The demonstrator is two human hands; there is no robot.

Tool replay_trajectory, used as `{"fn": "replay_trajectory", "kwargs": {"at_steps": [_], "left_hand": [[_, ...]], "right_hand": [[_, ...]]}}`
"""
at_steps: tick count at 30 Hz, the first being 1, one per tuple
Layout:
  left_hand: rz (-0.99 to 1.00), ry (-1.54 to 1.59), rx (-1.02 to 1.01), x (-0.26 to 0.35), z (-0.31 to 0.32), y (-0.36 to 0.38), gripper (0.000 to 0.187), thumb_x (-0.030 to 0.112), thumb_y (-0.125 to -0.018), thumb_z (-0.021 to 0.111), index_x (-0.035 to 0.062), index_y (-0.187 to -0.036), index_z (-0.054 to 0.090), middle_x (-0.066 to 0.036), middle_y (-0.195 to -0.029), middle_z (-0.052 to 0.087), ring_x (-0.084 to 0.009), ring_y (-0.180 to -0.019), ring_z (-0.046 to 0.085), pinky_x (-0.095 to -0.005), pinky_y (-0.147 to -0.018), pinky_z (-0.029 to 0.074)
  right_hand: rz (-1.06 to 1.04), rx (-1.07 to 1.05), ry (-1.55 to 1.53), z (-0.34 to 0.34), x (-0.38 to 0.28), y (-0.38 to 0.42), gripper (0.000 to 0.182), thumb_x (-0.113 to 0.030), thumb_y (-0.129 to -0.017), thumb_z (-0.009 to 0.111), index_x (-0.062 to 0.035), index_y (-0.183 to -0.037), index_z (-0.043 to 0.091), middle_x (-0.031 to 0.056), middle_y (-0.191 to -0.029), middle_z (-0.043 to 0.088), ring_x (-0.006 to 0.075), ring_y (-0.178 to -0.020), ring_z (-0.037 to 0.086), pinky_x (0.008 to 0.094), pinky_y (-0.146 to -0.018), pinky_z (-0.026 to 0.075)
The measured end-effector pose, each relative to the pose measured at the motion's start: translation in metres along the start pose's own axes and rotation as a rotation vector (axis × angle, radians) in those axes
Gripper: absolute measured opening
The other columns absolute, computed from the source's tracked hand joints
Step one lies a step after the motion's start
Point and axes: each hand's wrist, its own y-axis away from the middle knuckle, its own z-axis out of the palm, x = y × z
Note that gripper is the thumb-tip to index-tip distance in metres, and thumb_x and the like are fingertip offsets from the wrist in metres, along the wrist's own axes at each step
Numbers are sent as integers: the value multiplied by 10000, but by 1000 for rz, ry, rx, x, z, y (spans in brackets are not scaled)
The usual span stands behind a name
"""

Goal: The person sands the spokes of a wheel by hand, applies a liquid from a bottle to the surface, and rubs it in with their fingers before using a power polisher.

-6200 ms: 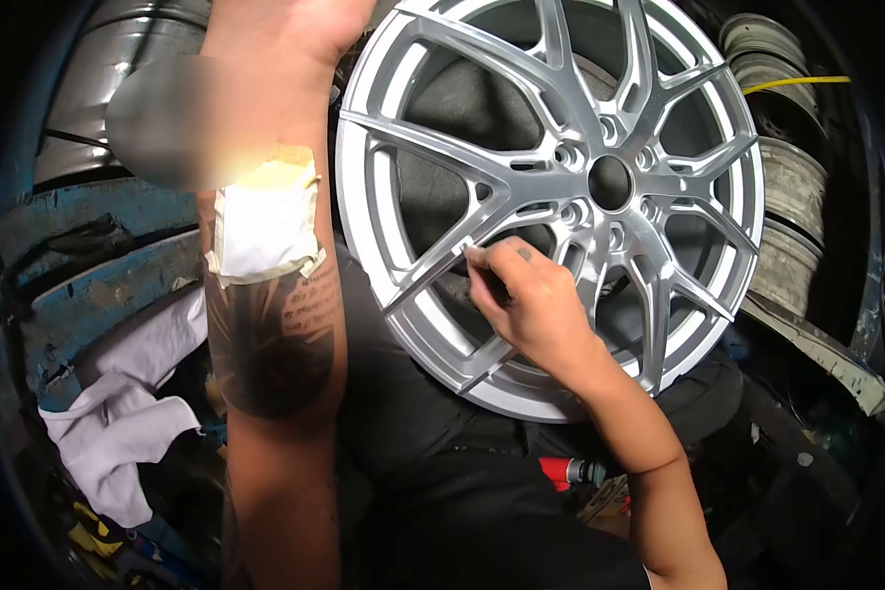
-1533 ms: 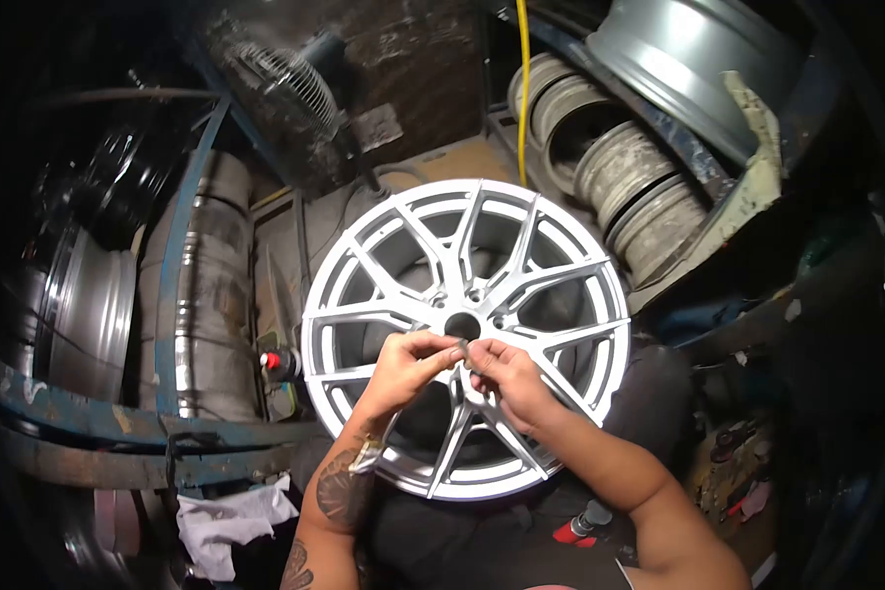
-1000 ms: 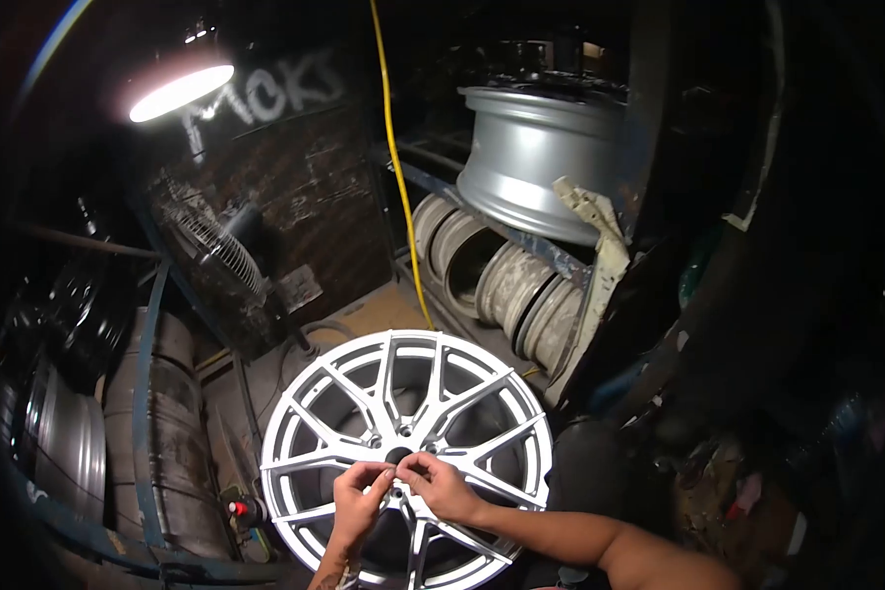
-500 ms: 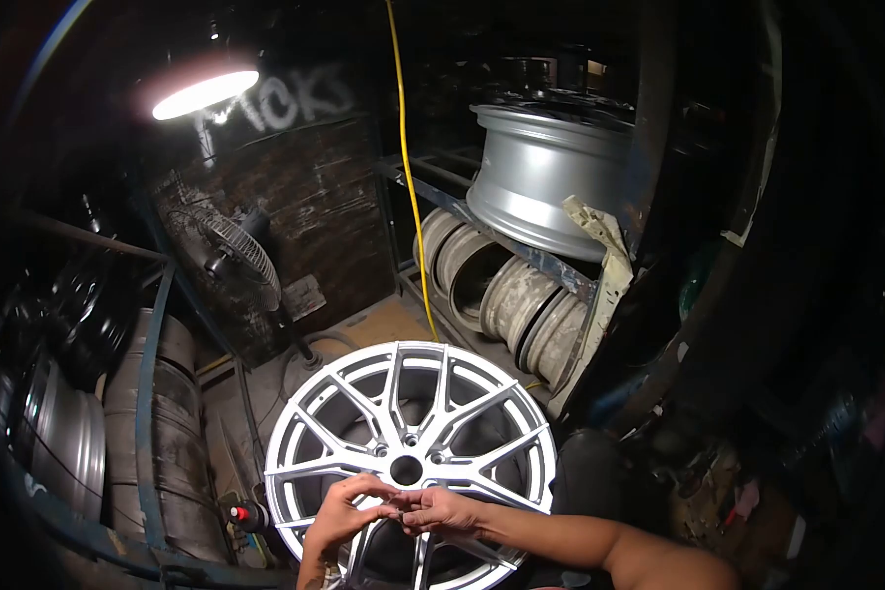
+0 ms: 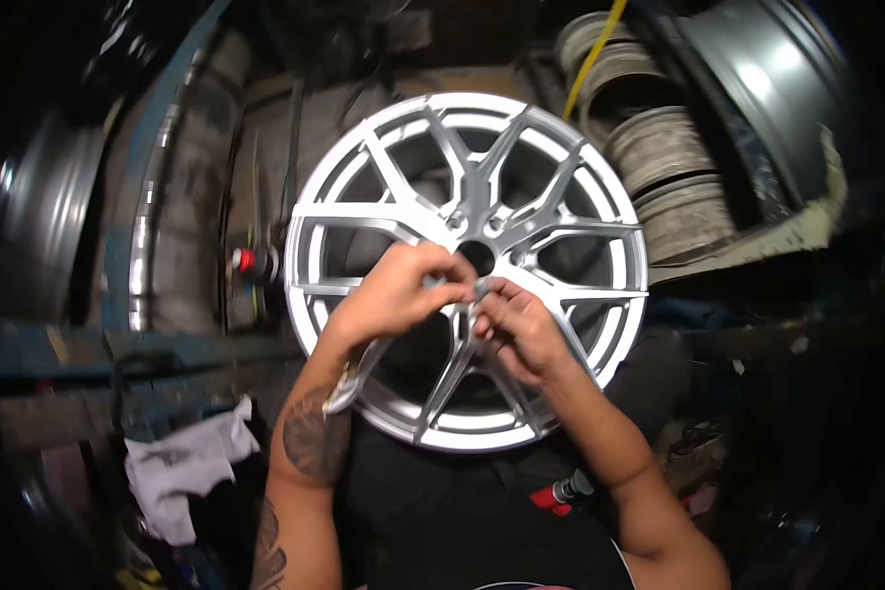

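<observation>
A silver multi-spoke alloy wheel rim [image 5: 476,192] lies face up in front of me. Over its lower middle, just below the centre bore, my two hands meet. Thumb and fingers of my left hand [image 5: 403,290] are pinched together at a small greyish piece [image 5: 481,288], too small and blurred to name. From the other side, my right hand [image 5: 521,332] pinches at the same piece with its fingers curled. A band circles my left wrist.
Several dusty rims [image 5: 664,143] line the rack at right, near a larger silver rim [image 5: 772,79]. A red-capped bottle [image 5: 251,261] stands left of the wheel. A white cloth [image 5: 189,467] hangs at lower left. A red-and-grey object [image 5: 563,494] lies near my lap.
My view has tilted down, so the wheel and hands appear higher and my lap shows. Both hands stay together over the wheel, fingers still pinched.
</observation>
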Motion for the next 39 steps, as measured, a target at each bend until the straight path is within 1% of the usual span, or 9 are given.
{"fn": "replay_trajectory", "kwargs": {"at_steps": [12, 17, 20, 24, 28, 31, 35, 36, 39], "left_hand": [[75, -173, 165, -12, 11, 1, 229, 62, -856, 770, 7, -1072, 717, -139, -937, 719, -254, -844, 709, -368, -787, 567], [-66, 254, 141, -14, 4, -2, 125, 56, -881, 742, -19, -981, 752, -108, -866, 742, -182, -834, 705, -314, -769, 545], [-205, 423, 92, -12, -1, -2, 121, 54, -877, 743, -23, -970, 756, -99, -845, 739, -166, -826, 699, -315, -772, 546], [-43, 177, 172, -13, -6, 1, 106, 19, -850, 733, -14, -948, 757, -124, -849, 734, -237, -801, 715, -328, -752, 548], [178, 97, 61, -14, -29, 8, 174, 2, -821, 745, 19, -993, 757, -121, -881, 725, -254, -866, 710, -340, -771, 556], [-114, 56, 266, -33, -86, 29, 520, 60, -883, 721, 109, -1393, 632, -73, -1049, 705, -151, -938, 685, -333, -873, 563], [-460, -338, 794, -49, -134, 40, 277, 65, -945, 661, -24, -1207, 686, -84, -850, 704, -110, -756, 619, -268, -723, 528], [-611, -240, 635, -59, -140, 38, 307, 174, -1011, 640, 13, -1268, 687, -85, -1073, 720, -125, -896, 678, -277, -816, 549], [-200, -3, 744, -46, -137, 32, 253, 51, -941, 653, -35, -1175, 694, -87, -908, 710, -118, -821, 629, -263, -749, 524]], "right_hand": [[-162, 96, 30, 7, 4, -17, 191, -42, -1008, 663, -18, -1163, 554, 115, -1005, 692, 143, -811, 679, 248, -762, 572], [-241, 22, 86, 12, 1, -18, 146, -27, -1012, 647, -11, -1139, 577, 95, -1012, 676, 163, -831, 679, 259, -776, 554], [-222, -29, 102, 12, -1, -20, 164, -33, -1022, 629, -8, -1173, 572, 97, -1012, 673, 169, -836, 679, 270, -782, 554], [-175, -149, 180, 13, 1, -17, 277, -86, -1052, 588, -27, -1310, 509, 195, -1040, 696, 217, -748, 697, 304, -716, 578], [-380, -122, 503, 10, 10, -10, 213, -92, -1050, 597, 6, -1226, 528, 215, -967, 718, 205, -688, 687, 293, -639, 589], [-420, -90, 1020, 26, 34, -13, 232, 11, -969, 655, -37, -1197, 666, 136, -965, 760, 174, -779, 724, 290, -648, 562], [-587, -339, 1579, 41, 59, -22, 416, 52, -814, 710, -89, -1205, 725, 45, -958, 775, 187, -737, 710, 329, -734, 514], [-622, -371, 1610, 43, 64, -23, 435, 47, -798, 707, -92, -1211, 724, 45, -948, 773, 185, -720, 703, 322, -718, 508], [-812, -368, 1690, 50, 77, -34, 491, 35, -749, 707, -97, -1222, 721, 39, -921, 765, 183, -689, 687, 315, -688, 489]]}}
